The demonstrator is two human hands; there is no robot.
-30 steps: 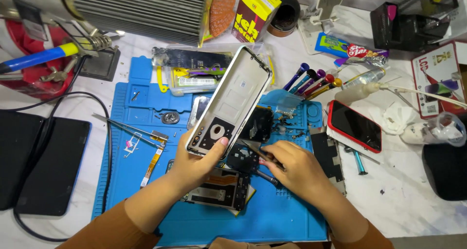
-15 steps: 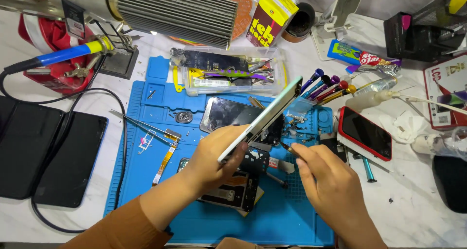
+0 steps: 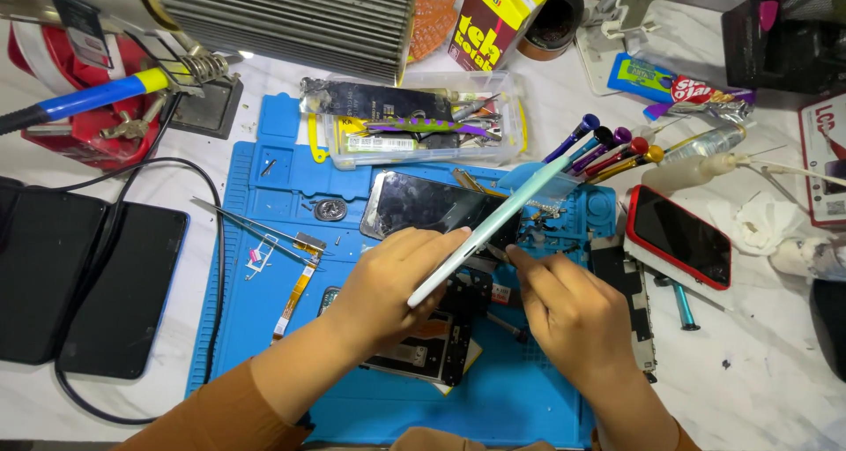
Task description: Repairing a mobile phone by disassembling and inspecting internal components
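On marble bench [image 3: 775, 389], blue mat [image 3: 264, 328]

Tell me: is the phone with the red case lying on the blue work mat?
No, the phone with the red case lies on the white table, just off the right edge of the blue work mat.

a red-cased phone [image 3: 679, 236] lies right of the blue mat [image 3: 264, 328], near screwdrivers [image 3: 608, 147].
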